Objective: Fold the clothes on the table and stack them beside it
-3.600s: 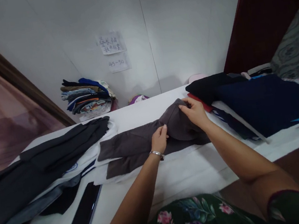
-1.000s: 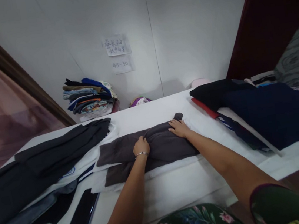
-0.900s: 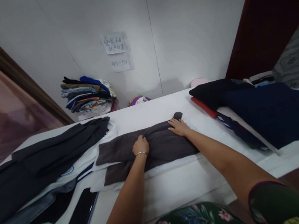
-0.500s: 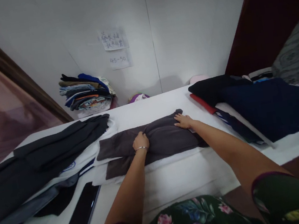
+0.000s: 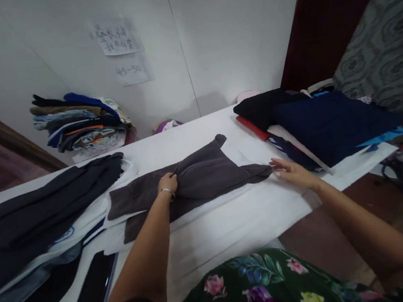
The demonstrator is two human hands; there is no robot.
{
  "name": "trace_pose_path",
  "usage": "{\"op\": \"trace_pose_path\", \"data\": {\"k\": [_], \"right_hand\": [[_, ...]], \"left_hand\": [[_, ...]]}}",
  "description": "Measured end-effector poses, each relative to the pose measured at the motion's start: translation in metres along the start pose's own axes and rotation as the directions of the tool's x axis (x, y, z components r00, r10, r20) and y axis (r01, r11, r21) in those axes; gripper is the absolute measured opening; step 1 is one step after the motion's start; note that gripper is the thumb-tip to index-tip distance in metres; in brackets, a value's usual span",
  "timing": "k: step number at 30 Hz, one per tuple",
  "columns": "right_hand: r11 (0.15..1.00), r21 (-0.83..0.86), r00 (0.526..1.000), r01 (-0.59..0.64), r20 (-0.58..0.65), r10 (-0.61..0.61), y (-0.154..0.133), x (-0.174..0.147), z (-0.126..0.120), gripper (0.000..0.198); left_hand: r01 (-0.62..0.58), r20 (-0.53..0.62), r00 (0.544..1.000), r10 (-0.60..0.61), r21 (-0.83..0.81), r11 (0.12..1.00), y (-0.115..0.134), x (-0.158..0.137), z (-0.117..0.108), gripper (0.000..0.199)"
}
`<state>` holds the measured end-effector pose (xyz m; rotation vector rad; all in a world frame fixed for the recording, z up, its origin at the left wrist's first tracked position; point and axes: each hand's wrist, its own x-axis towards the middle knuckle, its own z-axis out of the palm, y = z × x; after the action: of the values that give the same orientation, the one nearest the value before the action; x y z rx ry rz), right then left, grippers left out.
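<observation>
A dark grey-brown garment (image 5: pixel 205 175) lies spread over white cloth on the table, its right end parted into two pointed corners. My left hand (image 5: pixel 168 185), with a bracelet at the wrist, is closed on a bunched fold near the garment's middle. At the lower right corner is my right hand (image 5: pixel 291 173), fingers apart and fingertips close to the fabric; contact there is hard to make out. Left of this garment lies a long dark garment (image 5: pixel 50 204) over white and grey clothes.
A black phone (image 5: pixel 90 294) lies at the front left of the white table (image 5: pixel 198 130). A folded clothes stack (image 5: pixel 84 123) stands against the wall at back left. Dark clothes (image 5: pixel 318 123) are heaped at right. Handwritten paper signs (image 5: pixel 118 37) hang on the wall.
My right hand has moved right and toward me from the garment's upper right end. The lower right corner now stretches out to the right. The view has shifted rightward.
</observation>
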<state>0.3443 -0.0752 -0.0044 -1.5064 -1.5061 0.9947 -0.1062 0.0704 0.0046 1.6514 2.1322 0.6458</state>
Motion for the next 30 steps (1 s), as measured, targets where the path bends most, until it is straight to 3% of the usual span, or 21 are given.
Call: {"op": "trace_pose_path", "data": {"k": [3,7,10,13,16,18,20,21,23,24,25,26,28,30], "right_hand": [[0.989,-0.113,0.993,0.092,-0.058,-0.099,0.009,-0.012,0.030,0.068],[0.924,-0.322,0.951,0.206,-0.155,-0.266,-0.006,0.006,0.064,0.047],[0.780,-0.541,0.917,0.315,-0.039,-0.397,-0.023,0.019,0.083,0.040],[0.642,-0.659,0.909,0.393,0.170,-0.381,-0.032,0.021,0.102,0.042],[0.650,-0.643,0.911,0.405,0.227,-0.343,-0.030,0.018,0.110,0.047],[0.717,-0.552,0.904,0.426,0.224,-0.364,-0.024,0.016,0.107,0.053],[0.788,-0.430,0.897,0.441,0.201,-0.393,-0.018,0.014,0.098,0.061],[0.817,-0.374,0.898,0.439,0.181,-0.400,-0.016,0.012,0.094,0.064],[0.866,-0.282,0.911,0.412,0.130,-0.391,-0.012,0.008,0.086,0.068],[0.887,-0.243,0.920,0.392,0.106,-0.377,-0.011,0.005,0.083,0.070],[0.907,-0.205,0.930,0.368,0.083,-0.359,-0.010,0.002,0.081,0.071],[0.926,-0.167,0.941,0.340,0.061,-0.334,-0.010,-0.001,0.079,0.071],[0.959,-0.098,0.963,0.267,0.007,-0.268,-0.010,-0.004,0.078,0.070],[0.975,-0.066,0.975,0.210,-0.060,-0.214,-0.011,-0.005,0.079,0.064]], "left_hand": [[-0.002,0.035,0.999,0.002,-0.002,1.000,0.002,0.002,-0.005,0.024],[0.011,0.044,0.999,-0.011,0.005,1.000,0.003,0.003,-0.013,0.026],[0.029,0.021,0.999,-0.030,0.032,0.999,-0.002,0.006,-0.021,0.026],[0.040,0.000,0.999,-0.041,0.078,0.996,-0.007,0.009,-0.028,0.023],[0.040,-0.041,0.999,-0.036,0.127,0.991,-0.003,0.003,-0.035,0.026],[-0.057,-0.120,0.990,0.079,0.178,0.982,0.008,-0.012,-0.035,0.034],[-0.308,-0.120,0.932,0.342,0.233,0.922,0.024,-0.035,-0.028,0.036],[-0.471,-0.058,0.866,0.496,0.236,0.850,0.033,-0.048,-0.022,0.035],[-0.747,0.141,0.665,0.734,0.158,0.646,0.051,-0.075,-0.004,0.034],[-0.821,0.203,0.570,0.796,0.119,0.558,0.059,-0.087,0.005,0.035],[-0.867,0.250,0.496,0.832,0.096,0.488,0.066,-0.096,0.015,0.036],[-0.892,0.283,0.449,0.848,0.089,0.443,0.072,-0.104,0.023,0.038],[-0.902,0.334,0.427,0.840,0.100,0.419,0.083,-0.111,0.036,0.035],[-0.879,0.374,0.469,0.800,0.108,0.465,0.091,-0.109,0.043,0.027]]}}
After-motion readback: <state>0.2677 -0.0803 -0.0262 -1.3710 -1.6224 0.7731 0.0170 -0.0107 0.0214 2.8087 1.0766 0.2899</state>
